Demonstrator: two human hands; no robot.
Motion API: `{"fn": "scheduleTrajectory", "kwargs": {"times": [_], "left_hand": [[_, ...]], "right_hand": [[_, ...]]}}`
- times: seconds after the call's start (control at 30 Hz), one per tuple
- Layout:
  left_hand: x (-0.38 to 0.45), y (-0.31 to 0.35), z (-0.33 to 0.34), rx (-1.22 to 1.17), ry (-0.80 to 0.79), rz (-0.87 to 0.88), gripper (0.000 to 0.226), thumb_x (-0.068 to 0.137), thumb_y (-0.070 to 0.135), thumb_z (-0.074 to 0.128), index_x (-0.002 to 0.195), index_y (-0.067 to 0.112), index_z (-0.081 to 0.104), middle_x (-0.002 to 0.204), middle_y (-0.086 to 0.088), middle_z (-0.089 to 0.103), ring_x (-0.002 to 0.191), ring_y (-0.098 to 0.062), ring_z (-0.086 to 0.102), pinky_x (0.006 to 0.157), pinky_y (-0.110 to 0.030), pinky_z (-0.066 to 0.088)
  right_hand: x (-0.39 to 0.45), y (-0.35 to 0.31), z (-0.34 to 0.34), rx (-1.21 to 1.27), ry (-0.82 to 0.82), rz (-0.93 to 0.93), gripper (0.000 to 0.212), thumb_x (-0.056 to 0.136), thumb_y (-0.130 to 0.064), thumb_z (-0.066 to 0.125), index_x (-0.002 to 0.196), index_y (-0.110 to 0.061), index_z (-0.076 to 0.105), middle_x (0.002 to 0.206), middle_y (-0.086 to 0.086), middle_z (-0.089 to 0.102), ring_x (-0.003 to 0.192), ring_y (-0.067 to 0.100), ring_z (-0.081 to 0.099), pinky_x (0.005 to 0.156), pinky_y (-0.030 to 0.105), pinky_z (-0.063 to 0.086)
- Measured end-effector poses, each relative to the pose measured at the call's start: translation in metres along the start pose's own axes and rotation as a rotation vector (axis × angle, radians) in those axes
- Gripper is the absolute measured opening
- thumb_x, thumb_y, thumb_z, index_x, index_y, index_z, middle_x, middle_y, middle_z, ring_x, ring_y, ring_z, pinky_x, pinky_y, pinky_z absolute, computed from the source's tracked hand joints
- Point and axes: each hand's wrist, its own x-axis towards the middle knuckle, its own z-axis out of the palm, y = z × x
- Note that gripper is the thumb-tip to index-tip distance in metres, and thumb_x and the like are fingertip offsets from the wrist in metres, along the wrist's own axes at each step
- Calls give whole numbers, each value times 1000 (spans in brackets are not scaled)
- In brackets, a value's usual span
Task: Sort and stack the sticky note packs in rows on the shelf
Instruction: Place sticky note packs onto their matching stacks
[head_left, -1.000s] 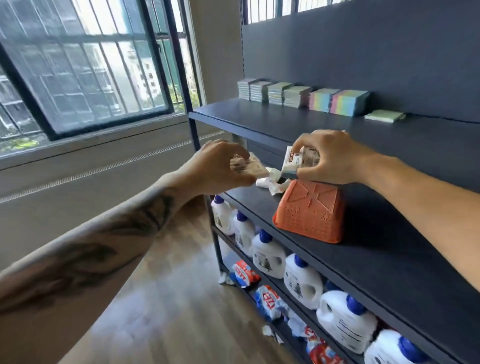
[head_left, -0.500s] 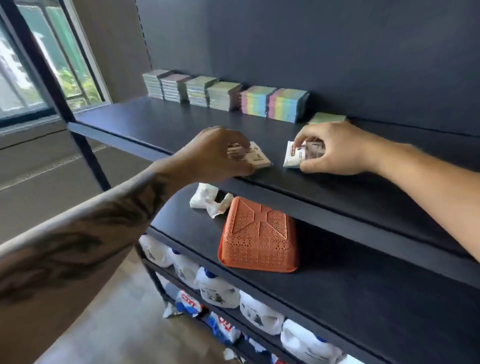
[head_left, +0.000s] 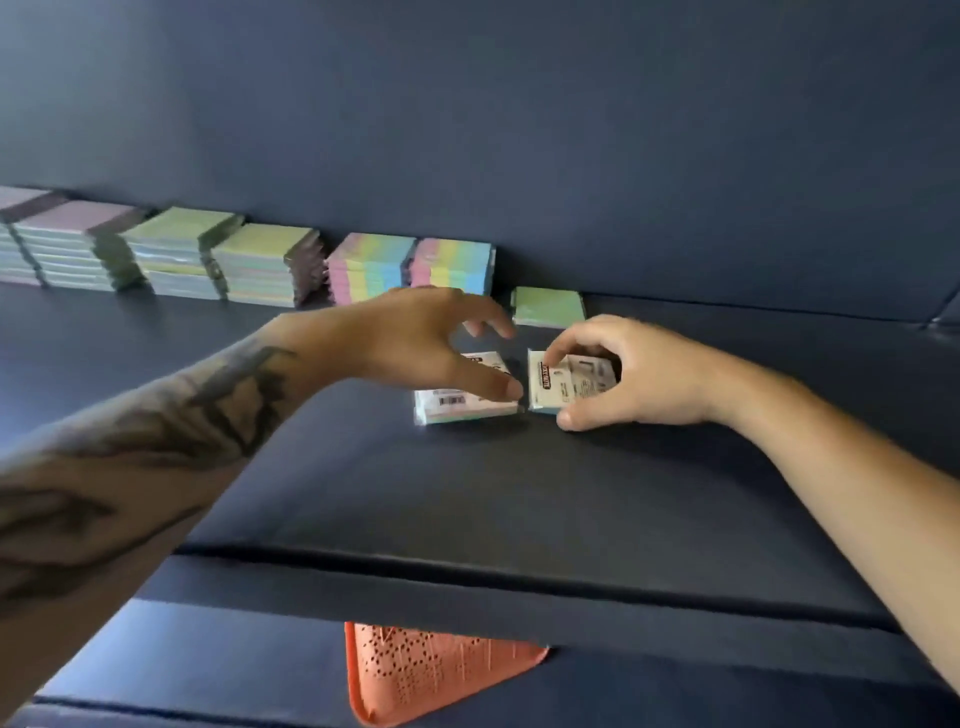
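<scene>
On the shelf (head_left: 467, 493), both packs lie flat for sorting: the left hand (head_left: 415, 343), fingers loose, touches one pack (head_left: 457, 405); the right hand (head_left: 618, 374) pinches the other pack (head_left: 561, 384), near the stacks (head_left: 260, 260).

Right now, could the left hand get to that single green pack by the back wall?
Probably yes: the left hand hovers open near the green pack, its fingers nearly there, with nothing between.

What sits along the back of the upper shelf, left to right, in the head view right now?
Pink-topped stacks → green-topped stacks → two rainbow stacks → a lone green pack lying flat at the row's right end.
</scene>
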Motion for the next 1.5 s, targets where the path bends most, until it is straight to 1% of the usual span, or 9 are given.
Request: {"fn": "scheduleTrajectory", "kwargs": {"times": [0.2,0.43,0.53,0.7,0.87,0.97,1.17,1.37,1.5], "left_hand": [[34,4,8,-200,137,184,29,86,43,69,113,33,71,106,14,70,97,-7,65,88,-33,55],[34,-8,38,-309,279,363,37,79,21,66,115,26,72,106,15,68,106,-7,62,85,-8,40],[40,-9,36,-349,441,396,22,89,35,71,110,28,72,105,12,70,103,-14,64,85,-19,48],[39,-11,38,-540,400,340,9,95,29,72,99,21,71,93,3,74,84,-14,68,79,-37,57],[37,-12,35,-702,331,261,20,98,32,68,98,12,70,91,-5,74,83,-20,68,83,-44,57],[38,-9,38,-742,324,215,19,101,30,64,97,12,72,92,-8,74,84,-25,68,88,-52,56],[35,-6,36,-853,223,122,28,90,39,66,90,13,74,86,-12,70,81,-22,60,88,-52,53],[31,-8,34,-707,184,73,24,103,26,63,92,8,74,82,-4,68,76,-17,56,77,-40,48],[23,-13,24,-487,248,71,26,108,33,51,110,19,73,102,3,73,98,-14,65,98,-44,52]], "right_hand": [[-5,13,7,162,160,-10,49,57,-54,83,103,-41,70,107,-20,68,95,2,65,82,29,55],[-7,24,5,774,175,-120,45,68,-39,74,102,-9,71,90,3,67,82,18,61,73,28,47],[-8,17,2,1069,87,-95,48,80,-28,69,116,4,63,103,26,62,91,34,61,78,49,54],[-7,6,6,1256,101,28,52,87,-29,60,130,0,62,128,32,61,105,37,67,79,51,60],[-8,9,9,866,513,-9,14,89,-23,71,91,-12,62,89,11,72,81,27,68,68,48,56],[-12,9,11,647,649,-110,27,77,-29,78,92,-20,58,105,3,73,95,24,69,74,53,58],[-17,4,16,-66,525,-339,52,67,-52,86,109,-33,62,151,-17,41,136,13,40,105,26,38],[-18,6,18,-116,437,-304,52,67,-59,84,109,-39,61,137,-25,49,129,7,48,100,30,46],[-17,1,23,-46,426,-288,52,70,-63,80,113,-38,65,130,-31,49,124,-1,50,99,19,43]]}}
